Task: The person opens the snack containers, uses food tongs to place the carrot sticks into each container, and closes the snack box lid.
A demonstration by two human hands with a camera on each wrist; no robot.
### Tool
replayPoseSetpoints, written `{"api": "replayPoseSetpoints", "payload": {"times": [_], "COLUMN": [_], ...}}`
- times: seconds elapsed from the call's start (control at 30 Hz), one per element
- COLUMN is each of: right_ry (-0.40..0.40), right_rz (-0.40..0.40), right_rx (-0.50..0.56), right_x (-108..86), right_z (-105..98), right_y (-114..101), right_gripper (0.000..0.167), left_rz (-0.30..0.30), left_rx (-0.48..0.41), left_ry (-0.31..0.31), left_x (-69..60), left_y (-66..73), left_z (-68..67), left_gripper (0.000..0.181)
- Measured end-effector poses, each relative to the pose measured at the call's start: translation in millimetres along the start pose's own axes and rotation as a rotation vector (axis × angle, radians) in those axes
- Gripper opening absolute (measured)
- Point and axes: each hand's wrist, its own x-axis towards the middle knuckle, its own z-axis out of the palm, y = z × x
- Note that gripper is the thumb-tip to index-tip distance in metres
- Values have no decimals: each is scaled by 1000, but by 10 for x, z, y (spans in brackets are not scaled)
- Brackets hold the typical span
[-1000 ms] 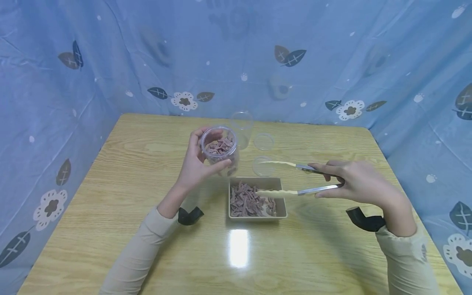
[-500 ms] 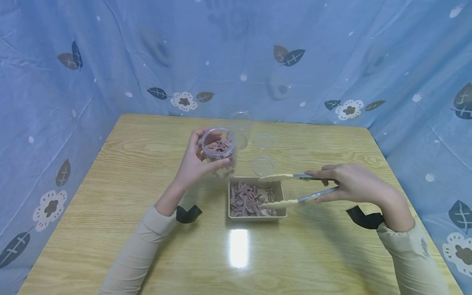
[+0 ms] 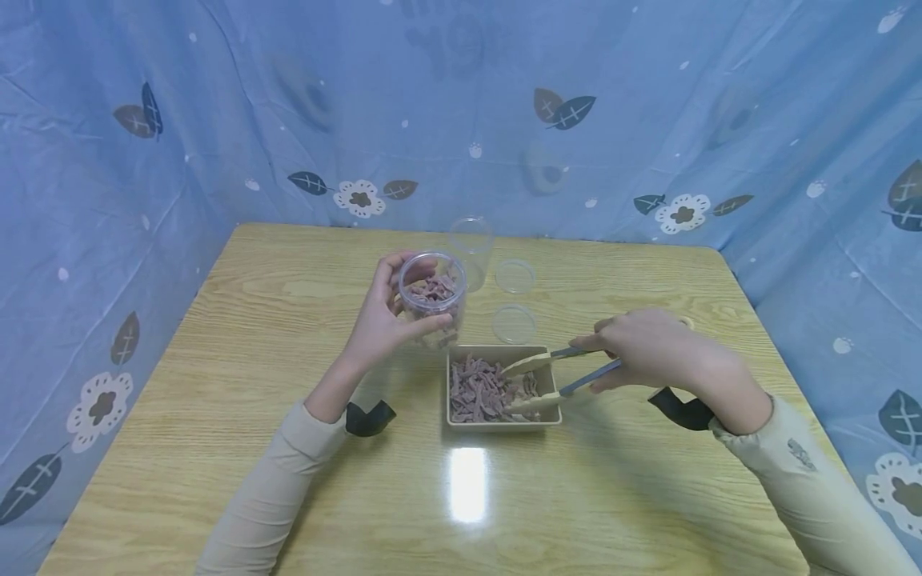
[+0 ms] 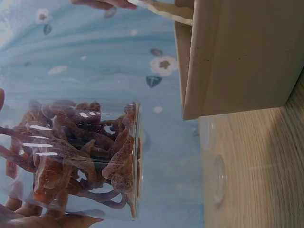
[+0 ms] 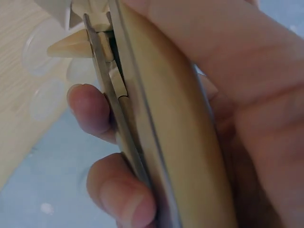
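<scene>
Blue curtains point(image 3: 461, 120) printed with flowers and leaves hang behind and on both sides of a wood-grain bench point(image 3: 324, 488), where a person in pale long sleeves point(image 3: 277, 480) works with both hands. Fingers and thumb of the left hand point(image 3: 389, 316) curl around a clear jar point(image 3: 435, 316), its open mouth up, holding it off the bench just beyond a beige rectangular tray point(image 3: 504, 428). Reddish-brown strips point(image 4: 61, 147) show through the jar's wall. The right hand point(image 3: 655, 348) grips a pair of tongs point(image 3: 591, 378) by the metal arms, fingers on one side and thumb on the other; the two cream tips stand apart inside the tray, among more strips point(image 3: 479, 392) heaped mostly toward its left end. Whether the tips touch any strip is too small to tell. Beyond the tray, two round clear lids point(image 3: 515, 324) lie flat, near a second clear jar point(image 3: 471, 248) standing toward the far edge.
</scene>
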Motion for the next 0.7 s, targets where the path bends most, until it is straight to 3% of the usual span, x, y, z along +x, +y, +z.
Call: {"api": "replayPoseSetpoints", "payload": {"times": [0.23,0.4,0.57,0.7], "right_ry": [-17,51,92,79], "right_rz": [-35,-104,-130,-115], "right_rx": [-81,-146,-139,-99], "right_x": [97,116,109,86], "right_z": [-26,-30,-21,-22], "right_y": [-52,-53,-13,24], "right_gripper": [49,37,34,35], "left_rz": [15,14,-2,-20], "left_rx": [20,48,66,103], "left_ry": [-11,-27,-44,-64], "left_x": [36,57,27,-6], "left_y": [-126,-212,-121,-7], "left_z": [-28,-43,-18,19], "left_gripper": [80,83,83,82]}}
